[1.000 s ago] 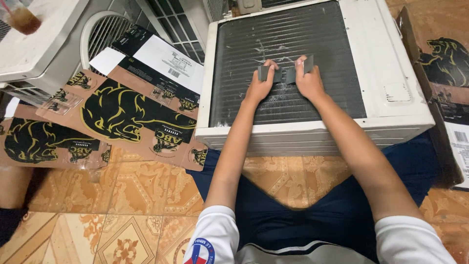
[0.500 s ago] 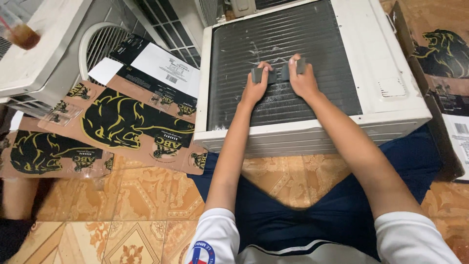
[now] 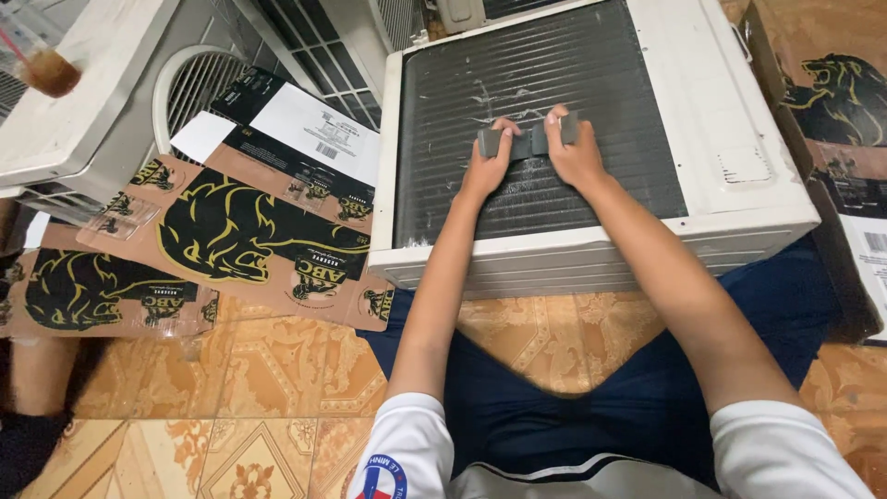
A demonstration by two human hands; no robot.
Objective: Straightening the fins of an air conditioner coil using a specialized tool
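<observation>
Nearest the camera, the person sits on a patterned tile floor (image 3: 277,370) with legs apart in dark blue shorts (image 3: 591,407), white sleeves at the lower edge of the view. Both forearms extend forward over the near edge of a white air-conditioner unit (image 3: 721,139) that lies on the floor between the knees, coil side up. The dark finned coil face (image 3: 545,55) fills most of the unit's top surface, with pale scuffed streaks across the fins near the hands; a plain white panel forms its right side. The left hand (image 3: 485,166) and right hand (image 3: 575,157) rest side by side at about the middle of the coil face. Both are clamped on a small flat grey tool (image 3: 527,140) held horizontally against the fins: the left fingers curl over its left end, the right fingers over its right end, and the thumbs lie on the near side. Left of the unit, flattened brown cardboard sheets (image 3: 222,240) with black animal prints lie on the floor, one overlapping the unit's near-left corner. Farther left, a white fan grille (image 3: 189,88) leans by another white appliance casing (image 3: 83,102). On this casing, at the far-left corner of the view, stands a cup of brown drink (image 3: 48,72).
</observation>
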